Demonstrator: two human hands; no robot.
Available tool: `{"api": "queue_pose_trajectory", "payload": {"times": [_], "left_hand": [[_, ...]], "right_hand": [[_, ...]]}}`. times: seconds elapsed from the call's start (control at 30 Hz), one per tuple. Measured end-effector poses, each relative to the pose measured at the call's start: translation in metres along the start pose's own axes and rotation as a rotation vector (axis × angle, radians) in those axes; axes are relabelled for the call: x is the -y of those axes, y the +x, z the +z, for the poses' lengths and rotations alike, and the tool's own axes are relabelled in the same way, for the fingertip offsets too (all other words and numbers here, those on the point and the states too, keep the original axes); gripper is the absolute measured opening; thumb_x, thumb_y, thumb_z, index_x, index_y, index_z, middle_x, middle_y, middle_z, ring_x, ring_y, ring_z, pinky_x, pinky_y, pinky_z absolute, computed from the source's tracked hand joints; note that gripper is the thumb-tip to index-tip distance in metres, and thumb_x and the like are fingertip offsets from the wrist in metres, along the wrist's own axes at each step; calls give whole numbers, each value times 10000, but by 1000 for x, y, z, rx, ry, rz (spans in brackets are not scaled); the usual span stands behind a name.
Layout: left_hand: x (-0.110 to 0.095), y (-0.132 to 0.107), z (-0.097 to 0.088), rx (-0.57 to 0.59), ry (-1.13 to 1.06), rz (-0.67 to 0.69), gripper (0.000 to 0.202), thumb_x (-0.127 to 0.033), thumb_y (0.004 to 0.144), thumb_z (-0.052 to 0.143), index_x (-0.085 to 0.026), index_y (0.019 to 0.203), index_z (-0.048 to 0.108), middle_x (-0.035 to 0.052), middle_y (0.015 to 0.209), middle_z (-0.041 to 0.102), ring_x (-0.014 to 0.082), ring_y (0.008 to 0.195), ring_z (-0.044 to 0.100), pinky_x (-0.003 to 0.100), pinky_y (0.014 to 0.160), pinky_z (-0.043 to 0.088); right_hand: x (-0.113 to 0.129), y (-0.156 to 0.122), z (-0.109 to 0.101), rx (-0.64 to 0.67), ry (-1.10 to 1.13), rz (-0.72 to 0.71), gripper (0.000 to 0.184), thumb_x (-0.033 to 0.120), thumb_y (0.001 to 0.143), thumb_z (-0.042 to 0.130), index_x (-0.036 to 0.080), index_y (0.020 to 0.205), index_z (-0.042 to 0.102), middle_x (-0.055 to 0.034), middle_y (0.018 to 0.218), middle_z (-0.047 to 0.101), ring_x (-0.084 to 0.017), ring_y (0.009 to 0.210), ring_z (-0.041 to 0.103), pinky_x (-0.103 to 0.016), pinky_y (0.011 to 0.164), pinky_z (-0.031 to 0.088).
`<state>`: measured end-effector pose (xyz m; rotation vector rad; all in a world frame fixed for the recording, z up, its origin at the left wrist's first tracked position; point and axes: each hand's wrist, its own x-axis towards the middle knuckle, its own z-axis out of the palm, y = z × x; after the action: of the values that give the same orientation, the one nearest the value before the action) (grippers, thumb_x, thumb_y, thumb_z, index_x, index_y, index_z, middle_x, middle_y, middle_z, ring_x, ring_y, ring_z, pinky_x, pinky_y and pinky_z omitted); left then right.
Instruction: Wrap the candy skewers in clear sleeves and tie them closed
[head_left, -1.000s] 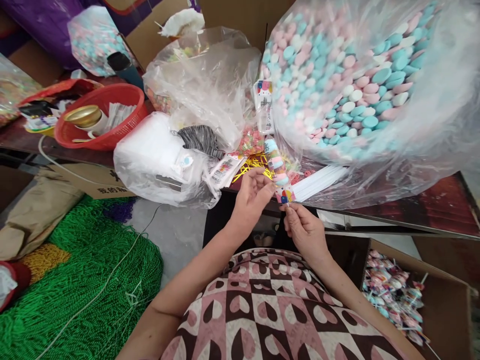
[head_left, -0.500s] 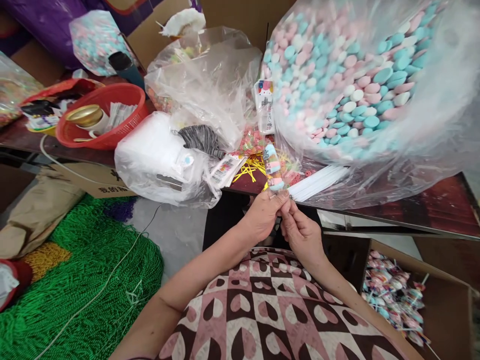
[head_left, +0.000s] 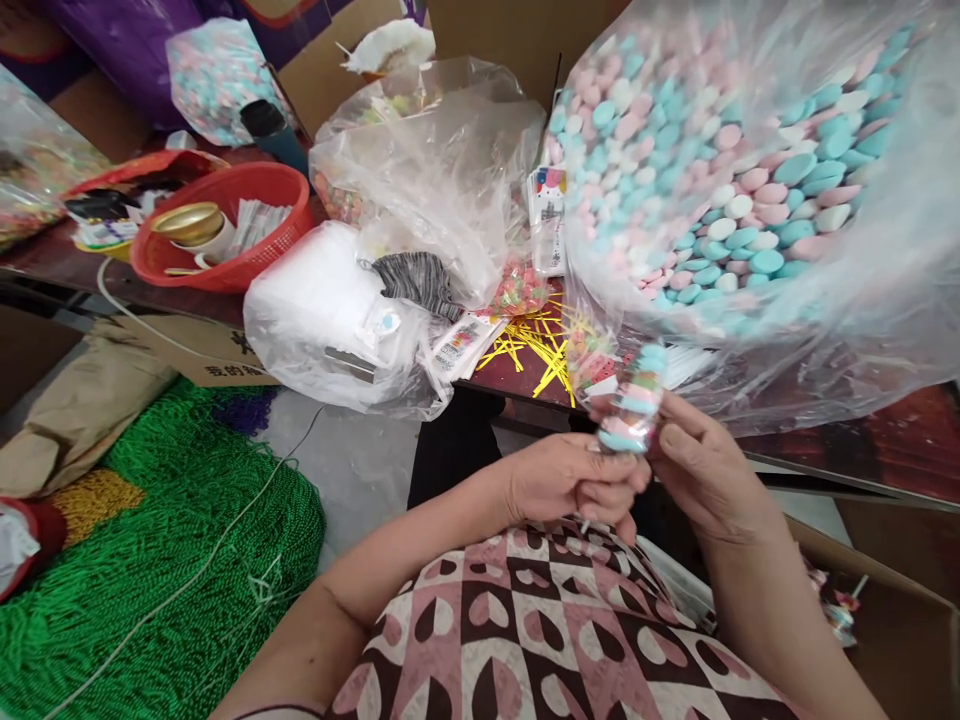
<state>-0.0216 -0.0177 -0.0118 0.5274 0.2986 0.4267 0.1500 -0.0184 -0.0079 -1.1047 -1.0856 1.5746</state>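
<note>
A marshmallow skewer (head_left: 636,395) in a clear wrapper, with pale blue, pink and white pieces, leans to the right in front of me. My left hand (head_left: 574,480) is closed round its lower end, and the tip of a white stick pokes out below the fist. From the right, my right hand (head_left: 701,465) closes on the wrapped part, its thumb at the near side and its fingers partly hidden behind. Yellow twist ties (head_left: 551,365) lie scattered on the table beyond my hands. White sticks (head_left: 686,362) lie behind the skewer, partly covered.
A big clear bag of marshmallows (head_left: 765,210) fills the right of the table (head_left: 907,450). At left stand a red basket (head_left: 225,265) and a plastic bag of white wrappers (head_left: 300,320). An open carton (head_left: 892,640) sits low at right; green cords (head_left: 187,540) heap at left.
Both hands have moved right and nearer to me with the skewer, which now tilts to the right. My right hand has shifted from the base up to the wrapped side.
</note>
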Motion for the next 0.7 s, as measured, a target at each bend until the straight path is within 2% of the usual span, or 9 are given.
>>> {"api": "queue_pose_trajectory", "payload": {"times": [0.07,0.13,0.2,0.3,0.37,0.43,0.57,0.63,0.7], "left_hand": [[4,1,2,104,5,-55,402,-536,732,704,-180,755,521,-108,478,276,65,398,309,312,592,480],[5,2,0,71,94,-27,410,-568,764,651,-189,759,495,-109,493,263,65,403,293,316,601,480],[3,2,-5,-141,358,68,367,-547,818,589,-197,778,483,-91,518,308,86,441,347,320,633,479],[-2,2,-13,-613,949,245,198,-385,868,559,-201,838,495,-27,627,466,151,604,502,318,695,458],[-4,0,-18,-753,1173,304,128,-318,870,553,-203,856,501,2,699,520,173,680,534,310,705,444],[-6,-3,-20,-639,1109,306,167,-363,897,504,-205,842,497,-4,679,508,155,635,515,291,670,448],[-7,-10,-18,-188,608,191,380,-564,906,393,-204,830,490,-80,518,320,99,448,361,292,612,487],[-7,-12,-17,-276,646,222,382,-570,895,418,-206,804,489,-75,518,330,99,453,360,278,594,469],[-7,-13,-18,-558,885,341,313,-492,890,485,-210,753,483,-42,569,410,109,503,400,253,568,410]], "right_hand": [[-2,3,7,96,90,73,584,592,651,747,251,1116,659,-104,1021,735,-273,860,703,-418,727,572],[-7,6,16,70,115,84,543,576,667,739,256,1096,650,-90,941,741,-269,816,706,-418,693,577],[-12,10,26,-62,93,11,441,498,702,740,253,1056,641,-66,879,735,-246,783,702,-399,691,576],[-16,15,39,-291,36,-167,307,365,728,744,241,983,626,-43,877,725,-212,813,691,-396,796,561],[-14,17,42,-355,6,-234,251,308,726,748,230,933,629,-34,885,720,-200,846,682,-396,862,540],[-9,17,37,-295,-4,-201,249,291,714,761,229,924,642,-33,901,719,-194,826,676,-380,832,550],[-1,18,23,-75,-43,-68,319,313,643,815,220,915,677,-39,869,710,-179,629,639,-325,551,550],[-1,21,24,-146,-139,-103,289,328,630,822,207,854,685,-29,778,695,-174,578,611,-313,493,519],[-4,28,32,-278,-258,-173,242,343,644,809,204,797,681,-26,729,684,-182,612,613,-314,521,516]]}}
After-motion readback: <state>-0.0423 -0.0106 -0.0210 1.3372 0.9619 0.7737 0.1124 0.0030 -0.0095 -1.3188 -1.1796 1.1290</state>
